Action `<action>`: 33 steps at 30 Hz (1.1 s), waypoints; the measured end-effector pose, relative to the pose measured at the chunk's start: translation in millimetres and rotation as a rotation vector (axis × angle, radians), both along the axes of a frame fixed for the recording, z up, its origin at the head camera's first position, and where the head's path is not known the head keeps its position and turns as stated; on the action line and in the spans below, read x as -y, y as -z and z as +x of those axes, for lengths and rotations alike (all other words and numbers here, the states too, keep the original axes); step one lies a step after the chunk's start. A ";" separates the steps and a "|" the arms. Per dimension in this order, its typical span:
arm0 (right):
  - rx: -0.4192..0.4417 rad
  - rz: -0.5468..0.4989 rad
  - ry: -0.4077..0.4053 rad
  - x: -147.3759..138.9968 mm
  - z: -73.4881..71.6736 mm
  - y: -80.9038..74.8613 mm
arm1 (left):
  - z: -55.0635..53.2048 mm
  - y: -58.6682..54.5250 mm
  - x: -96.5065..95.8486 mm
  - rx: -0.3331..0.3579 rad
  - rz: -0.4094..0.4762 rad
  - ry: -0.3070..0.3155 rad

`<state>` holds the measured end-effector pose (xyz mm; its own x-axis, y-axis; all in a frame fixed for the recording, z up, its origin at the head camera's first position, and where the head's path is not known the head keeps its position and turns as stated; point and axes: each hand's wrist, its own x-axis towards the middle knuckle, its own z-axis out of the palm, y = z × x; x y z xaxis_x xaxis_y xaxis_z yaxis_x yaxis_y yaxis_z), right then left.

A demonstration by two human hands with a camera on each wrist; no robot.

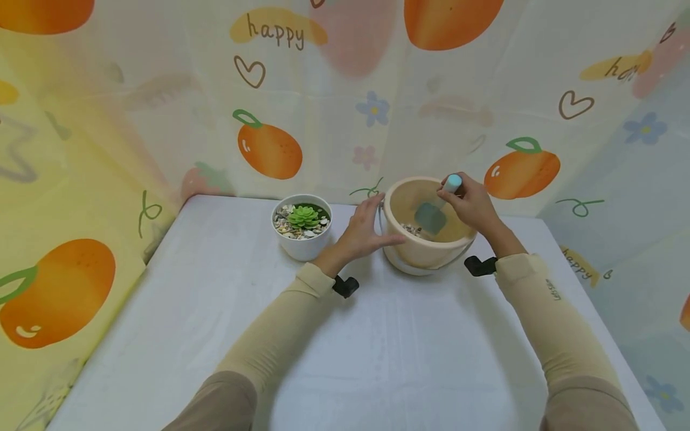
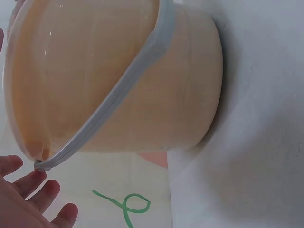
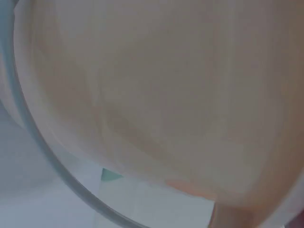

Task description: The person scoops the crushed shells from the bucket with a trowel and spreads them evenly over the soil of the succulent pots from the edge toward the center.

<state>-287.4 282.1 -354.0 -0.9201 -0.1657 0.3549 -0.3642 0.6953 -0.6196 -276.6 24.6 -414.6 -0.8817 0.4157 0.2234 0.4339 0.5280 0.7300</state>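
A beige bucket (image 1: 426, 254) stands upright on the table, with its grey carrying handle (image 2: 111, 97) hanging down the front in the left wrist view. My right hand (image 1: 473, 205) grips a small shovel (image 1: 430, 219) by its pale blue-tipped handle over the far right rim. The shovel's grey-green blade points down inside the bucket, beside some small pebbles (image 1: 411, 229). At the bucket's left side is my left hand (image 1: 362, 233), fingers spread, with fingertips right at the rim and the handle joint. The bucket's wall hides the shovel from the right wrist view.
Left of the bucket stands a white pot (image 1: 303, 246) with a green succulent (image 1: 303, 216) and mixed stones. The white-covered table (image 1: 345, 353) ends at a printed cloth backdrop (image 1: 323, 120) close behind the bucket. Black wrist mounts (image 1: 346, 286) stick out from both wrists.
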 end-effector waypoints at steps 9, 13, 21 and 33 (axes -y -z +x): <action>0.103 0.179 -0.091 9.1 -1.5 10.6 | -0.2 1.6 -7.3 0.059 0.000 0.005; 0.152 0.232 -0.115 10.7 -2.1 9.8 | 0.8 -1.1 -8.9 0.071 -0.008 0.006; 0.191 0.250 -0.120 11.7 -1.8 5.1 | -0.5 -0.1 -11.2 0.074 -0.025 -0.009; 0.312 0.101 0.105 27.1 -7.5 2.2 | 0.1 0.9 -11.9 0.082 -0.001 -0.016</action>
<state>-294.9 255.0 -356.2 -0.9956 -0.0845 0.0405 -0.0915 0.7821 -0.6164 -276.5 36.4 -415.5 -0.9036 0.4012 0.1501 0.3642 0.5353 0.7621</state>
